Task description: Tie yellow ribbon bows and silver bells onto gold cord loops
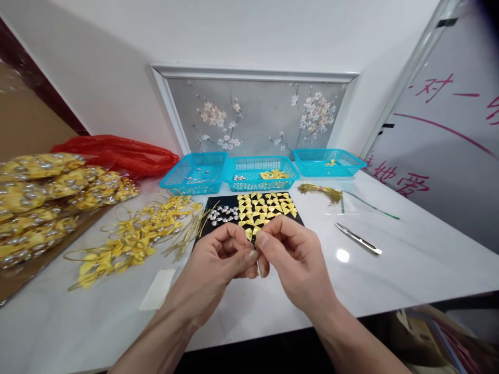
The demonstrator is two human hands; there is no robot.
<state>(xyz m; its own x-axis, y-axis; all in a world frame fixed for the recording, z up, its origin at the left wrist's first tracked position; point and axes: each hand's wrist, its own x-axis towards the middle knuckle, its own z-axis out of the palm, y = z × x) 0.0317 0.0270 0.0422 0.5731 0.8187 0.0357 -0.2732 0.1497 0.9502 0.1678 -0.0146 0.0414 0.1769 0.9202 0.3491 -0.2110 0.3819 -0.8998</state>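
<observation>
My left hand (218,262) and my right hand (292,259) meet above the near edge of a black mat (226,201). Their fingers are pinched together on a small yellow bow piece (249,234) that shows between the fingertips. On the mat lie rows of yellow bows (267,205) and a cluster of silver beads (223,214). A heap of finished yellow bows on gold cords (132,236) lies just left of my left hand.
Three turquoise baskets (195,174) (261,174) (329,162) stand at the back. A gold cord bundle (322,191) and metal tweezers (358,239) lie to the right. Bagged yellow bows (42,200) and a red plastic bag (117,153) fill the left. A whiteboard (440,130) leans at right.
</observation>
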